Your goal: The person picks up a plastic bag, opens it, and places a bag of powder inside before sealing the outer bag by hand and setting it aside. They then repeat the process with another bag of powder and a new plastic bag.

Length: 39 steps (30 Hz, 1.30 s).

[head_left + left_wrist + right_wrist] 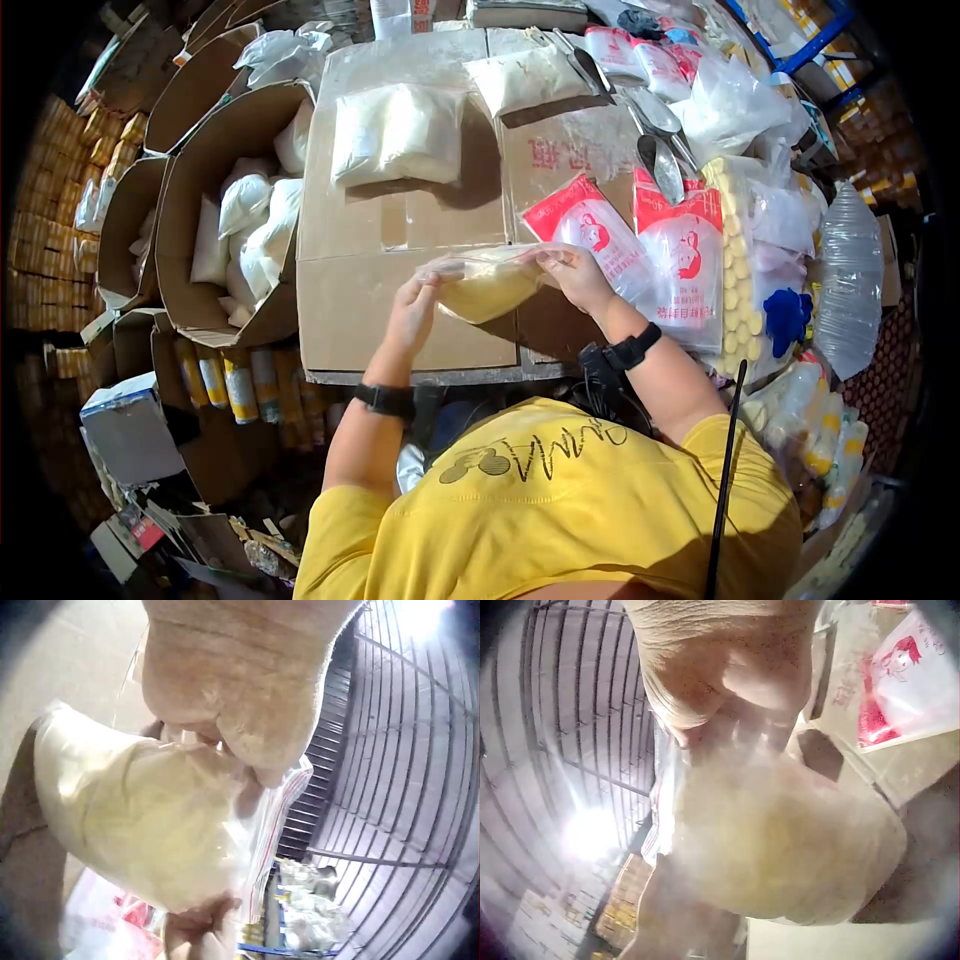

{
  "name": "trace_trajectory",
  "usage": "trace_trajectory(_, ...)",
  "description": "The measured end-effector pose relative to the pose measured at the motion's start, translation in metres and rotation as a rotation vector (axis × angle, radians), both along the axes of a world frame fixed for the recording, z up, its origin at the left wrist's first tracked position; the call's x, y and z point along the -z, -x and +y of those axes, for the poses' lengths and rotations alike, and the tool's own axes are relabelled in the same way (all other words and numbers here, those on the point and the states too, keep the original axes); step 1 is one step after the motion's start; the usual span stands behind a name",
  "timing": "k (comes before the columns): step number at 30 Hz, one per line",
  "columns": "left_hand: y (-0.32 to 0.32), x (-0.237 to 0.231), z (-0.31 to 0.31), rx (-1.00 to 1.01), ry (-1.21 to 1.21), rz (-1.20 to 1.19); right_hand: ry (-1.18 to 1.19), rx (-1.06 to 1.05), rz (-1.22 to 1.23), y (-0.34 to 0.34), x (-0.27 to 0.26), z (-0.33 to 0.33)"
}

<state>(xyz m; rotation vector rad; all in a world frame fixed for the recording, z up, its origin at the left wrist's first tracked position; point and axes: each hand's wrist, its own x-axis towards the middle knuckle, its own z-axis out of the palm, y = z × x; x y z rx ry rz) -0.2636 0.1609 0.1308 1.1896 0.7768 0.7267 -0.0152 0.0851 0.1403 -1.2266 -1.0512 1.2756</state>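
Observation:
A clear zip bag of pale yellow powder [490,290] is held up above the near part of the cardboard surface. My left hand [412,308] pinches its top left corner, and my right hand [578,280] pinches the top right corner. In the left wrist view the bag [150,817] hangs below the left hand [232,690], its red-lined zip strip at the side. The right wrist view shows the full bag [780,832] under the right hand [727,675]; whether the zip is sealed I cannot tell.
Filled bags [398,135] and another filled bag [528,80] lie on the cardboard [350,290]. Red-and-white bag packs [680,265], metal scoops [660,168] and a blue glove [788,318] are at the right. A large carton [180,230] with white bags stands left.

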Motion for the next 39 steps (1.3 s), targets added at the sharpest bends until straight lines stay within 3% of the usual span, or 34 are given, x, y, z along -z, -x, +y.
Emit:
trace_trajectory(1,-0.005,0.008,-0.001,-0.075,0.031,-0.083,0.050,0.040,-0.003,-0.001,0.009,0.007)
trace_trajectory(3,-0.004,0.014,0.002,-0.156,-0.052,0.020,0.075,0.065,-0.100,-0.004,0.014,0.014)
trace_trajectory(6,0.001,0.014,-0.006,-0.199,-0.133,0.094,-0.008,0.038,0.095,-0.006,0.000,0.009)
trace_trajectory(11,0.003,0.008,-0.002,-0.269,-0.245,0.177,0.100,-0.089,0.092,-0.021,-0.006,0.008)
trace_trajectory(14,-0.003,0.001,-0.005,-0.357,-0.253,0.145,0.131,-0.116,0.250,-0.027,0.001,0.008)
trace_trajectory(17,0.001,0.005,-0.006,-0.311,-0.330,0.278,0.207,-0.078,0.417,-0.029,-0.004,0.009)
trace_trajectory(26,0.007,0.005,-0.008,-0.322,-0.205,0.228,0.097,-0.126,-0.042,-0.041,-0.009,0.016)
trace_trajectory(32,0.012,0.003,-0.006,-0.274,-0.273,0.206,-0.044,-0.024,-0.107,-0.036,0.002,0.018)
trace_trajectory(35,0.022,-0.006,-0.001,-0.233,-0.440,0.178,-0.207,-0.072,-0.501,-0.024,-0.034,0.011)
trace_trajectory(38,0.034,-0.023,-0.002,-0.205,-0.132,0.025,0.018,-0.080,-0.283,-0.021,-0.032,0.005)
trace_trajectory(39,0.033,-0.018,-0.001,-0.185,-0.178,0.075,0.073,-0.043,-0.213,-0.015,-0.041,0.007)
